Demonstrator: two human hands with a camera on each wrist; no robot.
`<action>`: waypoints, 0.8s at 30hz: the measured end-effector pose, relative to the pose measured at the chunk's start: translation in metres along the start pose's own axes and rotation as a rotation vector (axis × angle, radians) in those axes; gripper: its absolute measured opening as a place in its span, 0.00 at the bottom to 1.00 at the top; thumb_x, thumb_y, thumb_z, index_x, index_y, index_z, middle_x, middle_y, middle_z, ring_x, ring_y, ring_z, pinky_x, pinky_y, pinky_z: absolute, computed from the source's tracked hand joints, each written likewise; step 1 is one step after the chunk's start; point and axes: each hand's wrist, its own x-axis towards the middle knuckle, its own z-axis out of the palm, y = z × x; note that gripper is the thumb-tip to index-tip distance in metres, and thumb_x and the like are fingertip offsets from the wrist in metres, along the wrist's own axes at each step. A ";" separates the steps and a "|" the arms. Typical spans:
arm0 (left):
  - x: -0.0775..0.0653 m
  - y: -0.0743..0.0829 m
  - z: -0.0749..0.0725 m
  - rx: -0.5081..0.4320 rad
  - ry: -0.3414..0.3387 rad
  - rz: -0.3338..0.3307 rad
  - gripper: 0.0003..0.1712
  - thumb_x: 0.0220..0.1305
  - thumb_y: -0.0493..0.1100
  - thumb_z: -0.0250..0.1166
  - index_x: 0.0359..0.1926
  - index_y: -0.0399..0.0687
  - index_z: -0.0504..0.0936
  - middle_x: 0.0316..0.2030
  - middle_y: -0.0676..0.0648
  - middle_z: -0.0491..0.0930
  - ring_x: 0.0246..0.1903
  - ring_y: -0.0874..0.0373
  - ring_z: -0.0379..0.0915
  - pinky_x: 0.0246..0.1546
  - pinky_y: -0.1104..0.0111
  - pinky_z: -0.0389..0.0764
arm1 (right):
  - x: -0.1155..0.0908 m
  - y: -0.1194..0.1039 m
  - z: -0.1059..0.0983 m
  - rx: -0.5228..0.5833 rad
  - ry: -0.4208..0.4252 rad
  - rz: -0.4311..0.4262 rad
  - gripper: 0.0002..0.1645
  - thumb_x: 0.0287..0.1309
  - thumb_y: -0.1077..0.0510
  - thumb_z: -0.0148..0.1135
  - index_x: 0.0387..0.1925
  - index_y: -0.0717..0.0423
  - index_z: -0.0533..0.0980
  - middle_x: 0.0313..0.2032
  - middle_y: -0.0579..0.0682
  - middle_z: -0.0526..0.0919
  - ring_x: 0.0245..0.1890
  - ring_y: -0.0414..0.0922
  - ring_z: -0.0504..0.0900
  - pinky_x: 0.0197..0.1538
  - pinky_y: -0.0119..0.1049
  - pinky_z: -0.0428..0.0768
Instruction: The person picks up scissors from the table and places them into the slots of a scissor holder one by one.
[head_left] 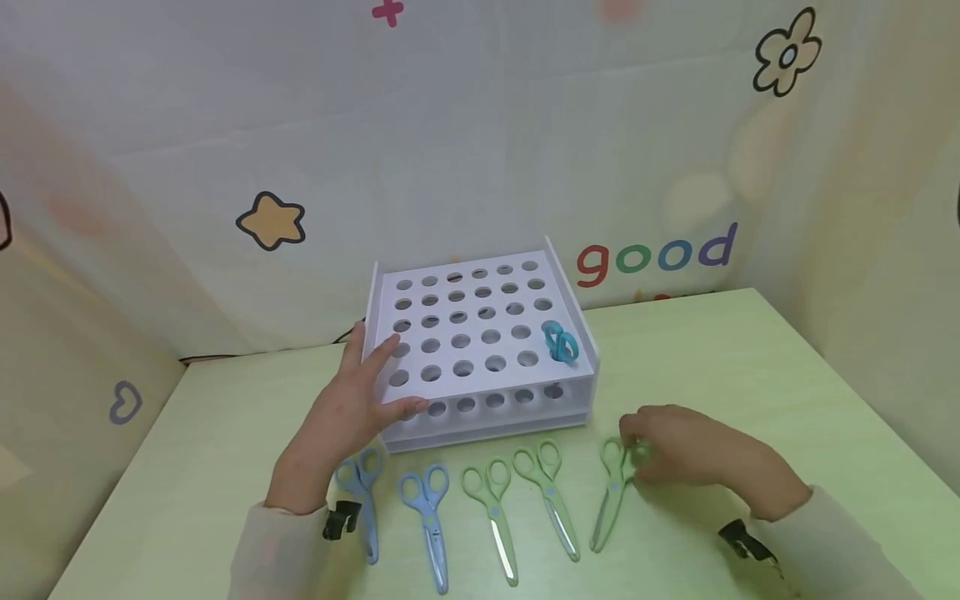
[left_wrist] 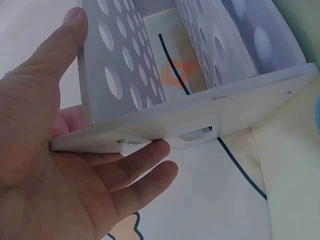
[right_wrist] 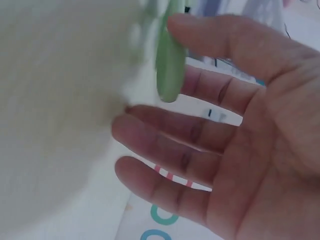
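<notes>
A white rack with rows of round holes (head_left: 474,385) stands at the back of the table. My left hand (head_left: 347,417) holds its left side, fingers lying over the side panel (left_wrist: 150,127) and thumb over the front edge. Teal scissors (head_left: 561,343) stand in a hole near the rack's front right, handles up. My right hand (head_left: 678,446) pinches a handle loop of green scissors (head_left: 611,500) between thumb and index finger; the other fingers spread beside it. That green handle (right_wrist: 170,70) hangs at the thumb tip in the right wrist view, its blades pointing toward me in the head view.
Left of the held pair lie two more green scissors (head_left: 551,500) (head_left: 495,521), then two blue scissors (head_left: 427,521) (head_left: 366,508), the outermost partly behind my left wrist. Behind the rack hangs a printed cloth (head_left: 480,150).
</notes>
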 end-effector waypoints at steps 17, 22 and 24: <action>-0.001 -0.001 0.000 -0.007 -0.001 0.011 0.59 0.57 0.66 0.72 0.80 0.51 0.54 0.79 0.37 0.28 0.64 0.32 0.64 0.57 0.43 0.70 | -0.008 0.003 -0.025 0.306 0.077 -0.034 0.13 0.60 0.66 0.68 0.43 0.49 0.77 0.26 0.41 0.75 0.28 0.40 0.75 0.35 0.37 0.74; -0.001 0.000 -0.001 -0.008 0.003 0.013 0.58 0.57 0.66 0.72 0.80 0.51 0.55 0.79 0.37 0.29 0.64 0.32 0.64 0.58 0.43 0.70 | -0.012 -0.003 -0.032 0.364 0.124 -0.075 0.12 0.63 0.68 0.63 0.45 0.52 0.78 0.26 0.41 0.77 0.28 0.41 0.78 0.36 0.36 0.75; 0.000 0.000 -0.001 -0.006 0.005 0.017 0.58 0.57 0.66 0.72 0.80 0.51 0.55 0.79 0.37 0.29 0.64 0.32 0.64 0.57 0.43 0.70 | -0.013 -0.005 -0.035 0.370 0.147 -0.078 0.12 0.64 0.68 0.62 0.46 0.53 0.79 0.28 0.41 0.79 0.30 0.41 0.79 0.37 0.36 0.77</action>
